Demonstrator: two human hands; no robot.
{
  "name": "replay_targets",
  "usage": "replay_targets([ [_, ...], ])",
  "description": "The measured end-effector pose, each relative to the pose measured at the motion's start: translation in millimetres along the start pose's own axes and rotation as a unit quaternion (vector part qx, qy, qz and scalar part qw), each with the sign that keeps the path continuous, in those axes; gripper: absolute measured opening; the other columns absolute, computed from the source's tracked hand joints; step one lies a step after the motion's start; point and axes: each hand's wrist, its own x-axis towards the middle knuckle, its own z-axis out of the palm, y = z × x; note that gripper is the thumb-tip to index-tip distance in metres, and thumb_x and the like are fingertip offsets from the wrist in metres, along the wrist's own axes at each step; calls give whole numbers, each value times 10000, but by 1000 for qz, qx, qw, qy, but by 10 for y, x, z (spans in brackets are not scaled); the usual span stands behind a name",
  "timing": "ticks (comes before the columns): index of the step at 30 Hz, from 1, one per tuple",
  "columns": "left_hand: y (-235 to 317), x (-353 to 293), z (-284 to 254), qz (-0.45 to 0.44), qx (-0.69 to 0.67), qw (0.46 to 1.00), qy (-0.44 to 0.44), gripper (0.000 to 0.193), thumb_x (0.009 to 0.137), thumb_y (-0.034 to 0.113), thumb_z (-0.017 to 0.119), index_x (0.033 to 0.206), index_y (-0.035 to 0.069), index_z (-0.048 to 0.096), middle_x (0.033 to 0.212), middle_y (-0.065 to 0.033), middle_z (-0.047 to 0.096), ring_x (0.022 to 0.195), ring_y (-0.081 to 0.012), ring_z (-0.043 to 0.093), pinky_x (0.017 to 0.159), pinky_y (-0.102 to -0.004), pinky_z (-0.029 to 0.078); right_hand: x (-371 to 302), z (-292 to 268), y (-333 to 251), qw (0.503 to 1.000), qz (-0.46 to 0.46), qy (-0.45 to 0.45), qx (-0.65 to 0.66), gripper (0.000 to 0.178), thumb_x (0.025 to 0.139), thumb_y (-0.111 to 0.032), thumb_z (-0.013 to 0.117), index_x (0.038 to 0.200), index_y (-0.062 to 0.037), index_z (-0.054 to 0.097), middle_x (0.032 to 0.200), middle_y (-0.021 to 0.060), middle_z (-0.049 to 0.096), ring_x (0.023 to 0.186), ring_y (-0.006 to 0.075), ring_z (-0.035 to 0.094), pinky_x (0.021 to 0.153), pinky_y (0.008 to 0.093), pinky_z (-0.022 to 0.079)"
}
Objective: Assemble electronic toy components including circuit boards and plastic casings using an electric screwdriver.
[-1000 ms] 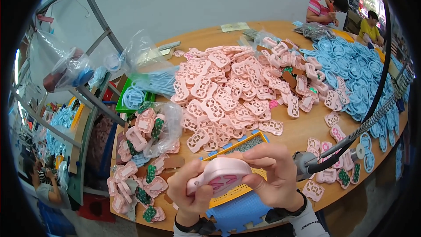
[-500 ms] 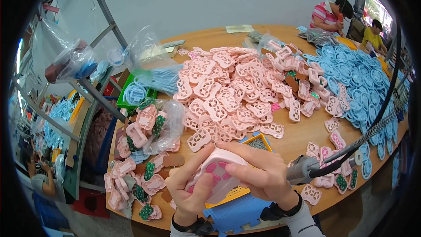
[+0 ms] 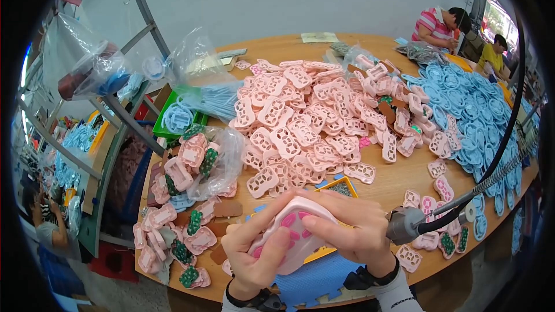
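Both hands grip one light pink plastic casing (image 3: 293, 259) with magenta button pads on its face, tilted up in front of me. My left hand (image 3: 251, 245) wraps its left side, thumb on the magenta pads. From the right, my right hand (image 3: 352, 228) holds the top and right edge, its thumb pressing near the upper pads. Beneath the hands lie a blue foam mat (image 3: 315, 283) and a yellow tray (image 3: 352, 189) with small grey pieces, partly hidden by the hands.
A heap of pink perforated covers (image 3: 300, 127) fills the middle, blue plastic parts (image 3: 462, 104) the right. Pink casings with green circuit boards (image 3: 196, 222) lie left. A grey cylindrical tool (image 3: 402, 225) on a black cable is beside my right hand. Two people sit far right.
The casing and both hands have moved slightly down in the picture, as the view shifted a little. The grip on the casing stays much the same.
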Motion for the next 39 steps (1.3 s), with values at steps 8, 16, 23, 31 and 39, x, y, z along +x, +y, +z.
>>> replay_targets([
  [8,-27,2,-11,15,23,1000,7,366,808,78,548,1153,-45,532,667,-43,620,527,-27,498,489,-153,373,24,22,-24,999,12,17,32,352,686,-91,646,1033,-102,587,989,224,601,825,327,631,682,369,536],
  [16,21,-49,18,6,7,1000,17,364,821,99,553,1155,-44,529,670,-29,611,534,-28,494,490,-151,367,32,12,-83,1000,1,12,20,400,666,-64,665,1056,-106,586,1019,186,603,850,304,629,733,373,526],
  [23,3,-32,60,39,27,999,23,396,760,38,626,1141,-30,541,812,-89,650,688,-76,596,593,-178,454,-36,21,-153,986,99,39,125,361,760,-45,617,1111,-52,532,1050,181,592,906,297,618,772,358,507],
  [31,-9,74,-14,36,79,996,-23,514,613,39,770,1085,1,571,882,-118,651,796,-148,634,695,-242,508,-49,-9,-165,888,268,43,373,467,827,-111,591,1234,-4,387,1222,131,493,1062,281,544,879,347,443],
  [39,-149,83,41,36,137,989,-46,480,626,88,766,1062,26,574,891,-119,645,787,-164,642,655,-263,512,2,-52,-149,876,323,-18,359,431,798,-55,605,1199,6,458,1157,120,533,1060,219,537,896,311,419],
])
